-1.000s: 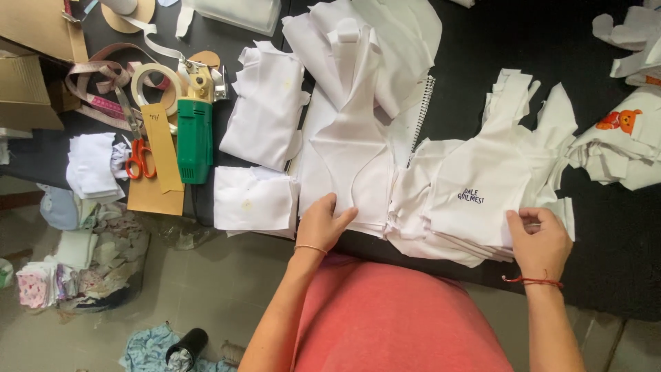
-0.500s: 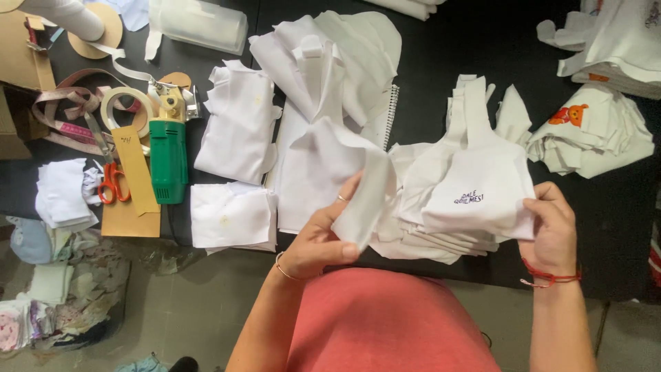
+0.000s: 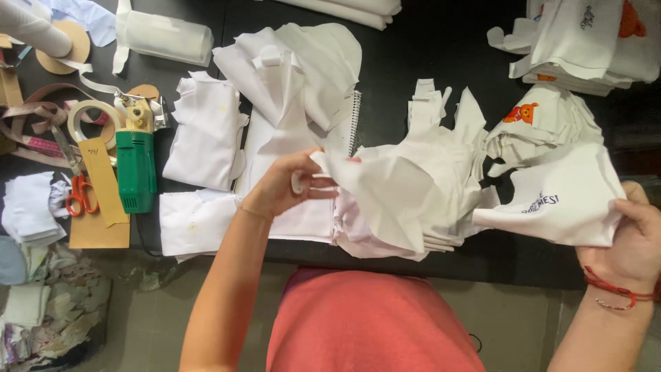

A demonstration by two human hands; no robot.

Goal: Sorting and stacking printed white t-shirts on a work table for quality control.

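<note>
Now both hands pinch white fabric pieces [image 3: 413, 186], left [image 3: 282, 186], right [image 3: 633, 241].

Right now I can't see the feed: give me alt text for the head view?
A person at a black table lifts a white fabric piece off a stack with the left hand, while the right hand holds another white piece with dark print out to the side. Green cutter, scissors and tape roll lie at left.
</note>
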